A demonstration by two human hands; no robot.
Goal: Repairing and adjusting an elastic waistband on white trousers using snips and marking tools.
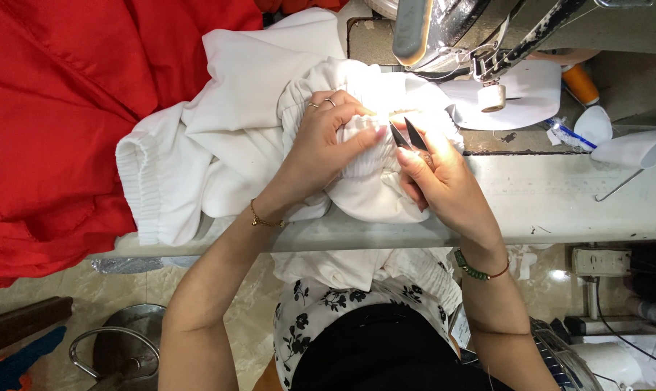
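Observation:
A white garment (234, 137) with gathered elastic parts lies bunched on the sewing table (574, 195). My left hand (328, 137) presses down on the gathered white fabric, with its fingers pinching a fold. My right hand (436, 177) holds small thread snips (407, 135), their two dark blades apart and pointing at the fabric right beside my left fingertips. Just behind both hands stands the sewing machine head (451, 32).
Red fabric (60, 123) is piled over the left of the table. An orange thread cone (580, 83) and white cloth pieces (531, 90) lie at the back right. Below the table edge are a metal pot (125, 347) and a white thread cone (610, 362) on the floor.

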